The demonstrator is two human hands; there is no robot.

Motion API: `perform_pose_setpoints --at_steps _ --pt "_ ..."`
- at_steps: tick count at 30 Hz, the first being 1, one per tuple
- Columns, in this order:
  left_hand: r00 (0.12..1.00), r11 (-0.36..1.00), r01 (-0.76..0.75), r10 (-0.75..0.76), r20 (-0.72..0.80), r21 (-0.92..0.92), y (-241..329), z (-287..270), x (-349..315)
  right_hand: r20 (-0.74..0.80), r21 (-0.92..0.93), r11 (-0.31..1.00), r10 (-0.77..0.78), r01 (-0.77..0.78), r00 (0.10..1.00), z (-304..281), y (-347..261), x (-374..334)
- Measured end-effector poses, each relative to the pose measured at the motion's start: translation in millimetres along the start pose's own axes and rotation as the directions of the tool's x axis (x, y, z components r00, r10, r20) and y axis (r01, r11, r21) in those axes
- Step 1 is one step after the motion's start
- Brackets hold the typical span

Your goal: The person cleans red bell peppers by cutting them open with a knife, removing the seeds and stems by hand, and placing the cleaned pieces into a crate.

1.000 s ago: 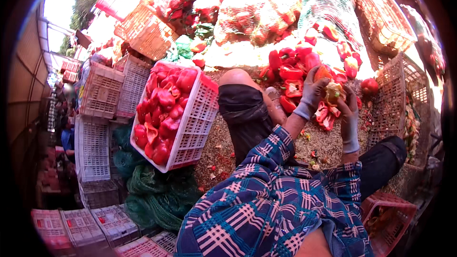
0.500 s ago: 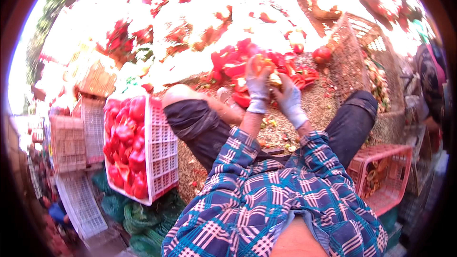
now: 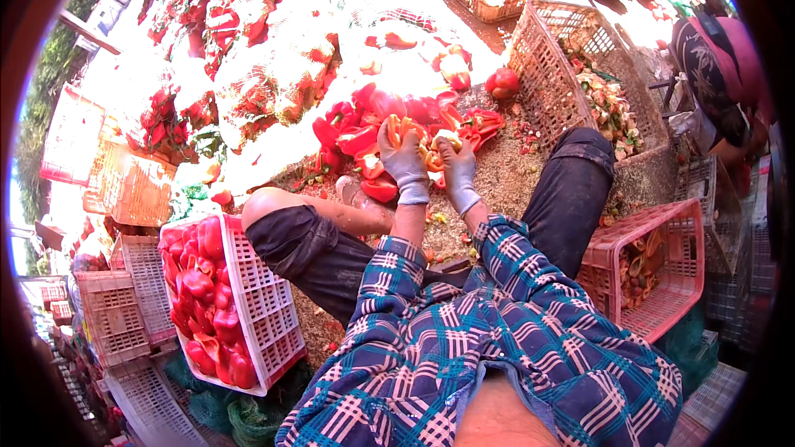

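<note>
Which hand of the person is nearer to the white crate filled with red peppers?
Left. The left hand is ahead and to the right of the white crate; the right hand is on the same side, farther to the right.

An opened orange pepper (image 3: 399,127) is held beside a yellowish piece (image 3: 449,139).

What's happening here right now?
A gloved person sits at a pile of red peppers. The left hand holds an opened pepper; the right hand grips what looks like a pale core. A white crate full of peppers is on the left, a pink crate on the right.
</note>
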State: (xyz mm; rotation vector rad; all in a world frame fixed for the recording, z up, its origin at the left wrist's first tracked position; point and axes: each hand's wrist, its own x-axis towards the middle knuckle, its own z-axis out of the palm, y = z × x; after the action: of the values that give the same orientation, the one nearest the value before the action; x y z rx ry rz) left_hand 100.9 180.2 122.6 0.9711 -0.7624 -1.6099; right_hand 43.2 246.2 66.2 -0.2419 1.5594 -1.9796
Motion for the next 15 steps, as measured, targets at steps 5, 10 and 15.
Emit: perform_pose_setpoints --at_steps 5,10,15 --pt "0.985 0.976 0.144 -0.127 0.115 -0.161 -17 -47 30 0.494 0.510 0.716 0.211 -0.477 0.844 -7 -30 -6" --pt "0.936 0.986 0.127 -0.082 0.342 -0.111 13 -22 14 0.166 0.191 0.981 -0.025 -0.007 0.986 -9 -31 9" --pt "0.918 0.991 0.102 -0.058 0.392 -0.091 62 -29 7 0.514 0.611 0.618 0.166 -0.495 0.841 -39 -43 21"
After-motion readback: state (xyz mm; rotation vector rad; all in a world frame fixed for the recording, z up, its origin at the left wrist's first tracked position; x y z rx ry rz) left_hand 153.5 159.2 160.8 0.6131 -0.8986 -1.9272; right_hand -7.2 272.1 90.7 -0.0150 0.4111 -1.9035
